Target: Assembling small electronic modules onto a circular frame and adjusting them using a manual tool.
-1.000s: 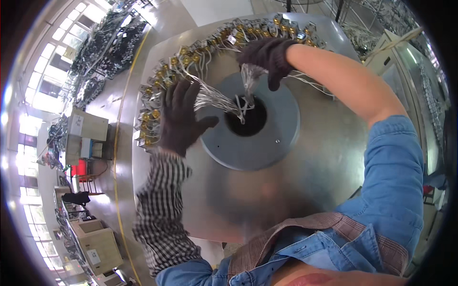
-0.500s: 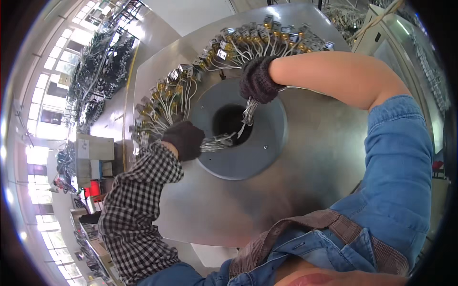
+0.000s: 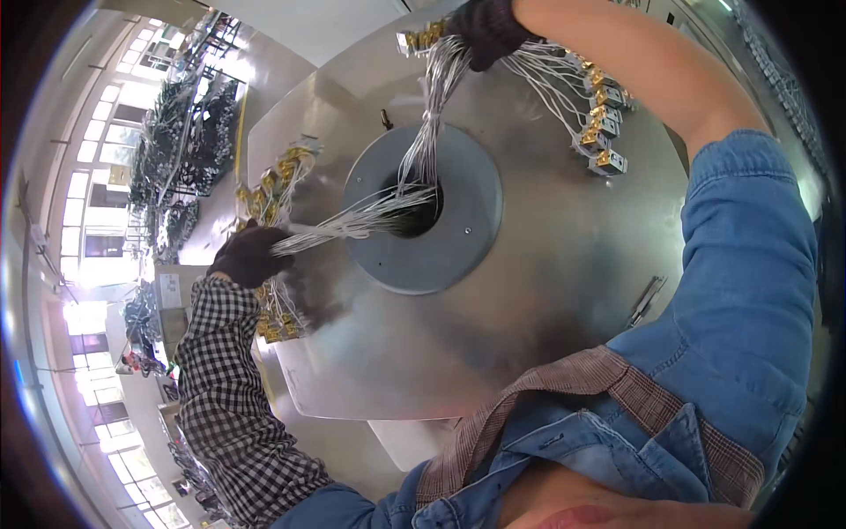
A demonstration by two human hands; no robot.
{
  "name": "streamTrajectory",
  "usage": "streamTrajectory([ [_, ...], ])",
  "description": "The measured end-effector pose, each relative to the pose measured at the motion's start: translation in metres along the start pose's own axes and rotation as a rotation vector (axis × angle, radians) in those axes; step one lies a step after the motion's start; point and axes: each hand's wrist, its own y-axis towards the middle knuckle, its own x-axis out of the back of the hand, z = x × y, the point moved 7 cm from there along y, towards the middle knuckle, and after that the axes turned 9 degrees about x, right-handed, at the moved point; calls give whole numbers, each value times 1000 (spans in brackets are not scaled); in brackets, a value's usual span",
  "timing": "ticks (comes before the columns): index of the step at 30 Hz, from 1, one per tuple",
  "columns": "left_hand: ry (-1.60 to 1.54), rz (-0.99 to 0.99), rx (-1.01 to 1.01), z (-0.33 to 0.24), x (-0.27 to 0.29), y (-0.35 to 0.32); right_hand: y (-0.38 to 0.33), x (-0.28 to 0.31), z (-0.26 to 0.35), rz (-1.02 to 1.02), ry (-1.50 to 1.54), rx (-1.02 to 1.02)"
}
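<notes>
Black-gloved left hand (image 3: 249, 256) closed round white wire bundle (image 3: 330, 229) | right hand (image 3: 485, 33) grips second wire bundle (image 3: 430, 115) | both converge at central hole (image 3: 423, 214) of grey disc (image 3: 423, 275) | risk: uneven pulling could snag strands on hole's edge or strain connectors (image 3: 608, 161)

The far edge of view cuts off part of the right hand (image 3: 483, 33), whose grip hides a stretch of the far wire bundle (image 3: 432, 115). The left hand (image 3: 250, 256) covers part of the left wire bundle (image 3: 335, 227), near blurred connectors (image 3: 286, 167). A slender metal object (image 3: 648, 300) at right is too small to identify.
</notes>
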Motion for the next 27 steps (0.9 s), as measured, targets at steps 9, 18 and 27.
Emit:
streamTrajectory([
  [9, -78, -19, 177, 35, -12, -21, -98, 38, -5, 21, -158, -262],
  [18, -147, -58, 224, 68, -17, -12, -109, 69, 4, -63, 2, -371],
  [27, -125, -238, 213, 48, 4, -24, -110, 83, 39, -122, -126, -368],
])
